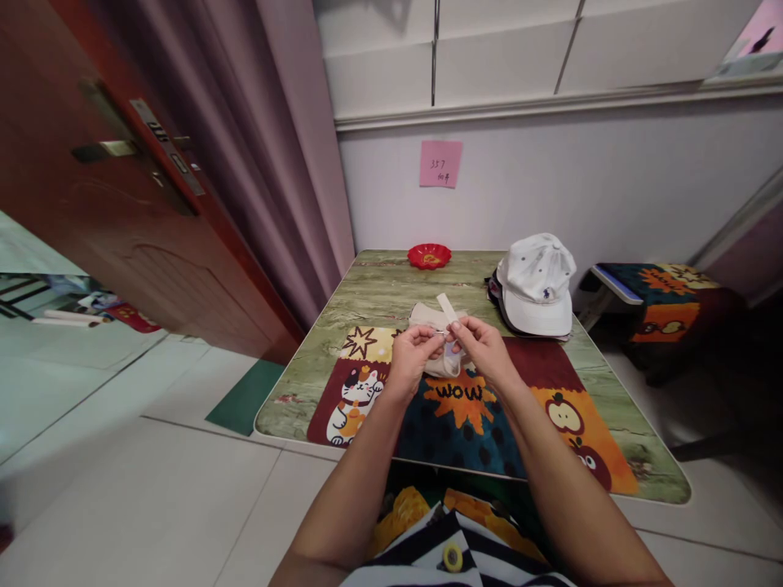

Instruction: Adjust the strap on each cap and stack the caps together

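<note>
A beige cloth cap (pixel 426 315) lies on the patterned mat, partly covered by my hands. Its pale strap (pixel 447 307) sticks up between them, with a small shiny metal buckle (pixel 441 333) at its base. My left hand (pixel 414 356) pinches the buckle area from the left. From the other side, the thumb and fingers of my right hand (pixel 481 349) close on the strap near the buckle. Both hands meet over the cap, and the cap's underside is hidden.
White caps (pixel 537 281) with darker ones beneath are stacked at the table's right. A red scalloped dish (pixel 429 256) stands at the back edge. The colourful mat (pixel 456 424) covers the near part of the wood-patterned table (pixel 294 391). A brown door (pixel 201 269) stands left; a stool (pixel 664 302) right.
</note>
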Available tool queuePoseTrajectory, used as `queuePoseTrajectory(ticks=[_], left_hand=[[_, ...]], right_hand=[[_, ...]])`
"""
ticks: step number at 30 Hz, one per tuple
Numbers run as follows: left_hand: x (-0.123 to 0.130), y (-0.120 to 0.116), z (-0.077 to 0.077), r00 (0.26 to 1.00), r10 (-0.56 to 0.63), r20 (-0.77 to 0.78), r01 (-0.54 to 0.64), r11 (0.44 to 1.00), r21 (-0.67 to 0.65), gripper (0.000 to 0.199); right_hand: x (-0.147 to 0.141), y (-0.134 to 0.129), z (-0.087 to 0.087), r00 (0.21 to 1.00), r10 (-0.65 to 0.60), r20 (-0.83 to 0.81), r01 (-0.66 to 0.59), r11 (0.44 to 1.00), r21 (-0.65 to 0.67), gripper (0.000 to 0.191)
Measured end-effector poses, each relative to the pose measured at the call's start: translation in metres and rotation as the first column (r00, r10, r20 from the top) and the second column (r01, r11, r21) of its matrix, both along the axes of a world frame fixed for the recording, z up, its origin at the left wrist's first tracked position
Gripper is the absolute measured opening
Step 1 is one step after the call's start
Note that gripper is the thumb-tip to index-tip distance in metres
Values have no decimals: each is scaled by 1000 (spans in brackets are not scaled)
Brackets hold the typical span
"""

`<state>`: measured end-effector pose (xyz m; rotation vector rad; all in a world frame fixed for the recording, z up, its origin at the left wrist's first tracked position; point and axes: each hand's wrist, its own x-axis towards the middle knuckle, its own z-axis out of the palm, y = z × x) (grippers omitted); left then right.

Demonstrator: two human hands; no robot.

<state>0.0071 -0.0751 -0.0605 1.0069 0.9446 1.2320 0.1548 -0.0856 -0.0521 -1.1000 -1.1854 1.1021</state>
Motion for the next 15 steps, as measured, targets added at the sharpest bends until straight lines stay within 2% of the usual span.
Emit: queuePoseTrajectory(ticks=[3, 6, 10, 15], left_hand=[[-8, 5, 0, 997, 74, -22, -73, 997, 12, 31], [-14, 13, 1, 993, 110, 34, -110, 994, -1, 33], [-18, 19, -1, 972, 17, 234, 18, 989, -144, 28], [-17, 22, -7, 917, 22, 398, 110, 946, -306, 15]], right_hand=[[7, -6, 3, 993, -86, 86, 82, 995, 55, 38], [16, -11, 9, 952, -180, 246, 146, 978, 150, 34], [17, -16, 17, 863, -255, 436, 180, 962, 207, 23], [3, -19, 16, 738, -300, 605, 220, 954, 205, 26]])
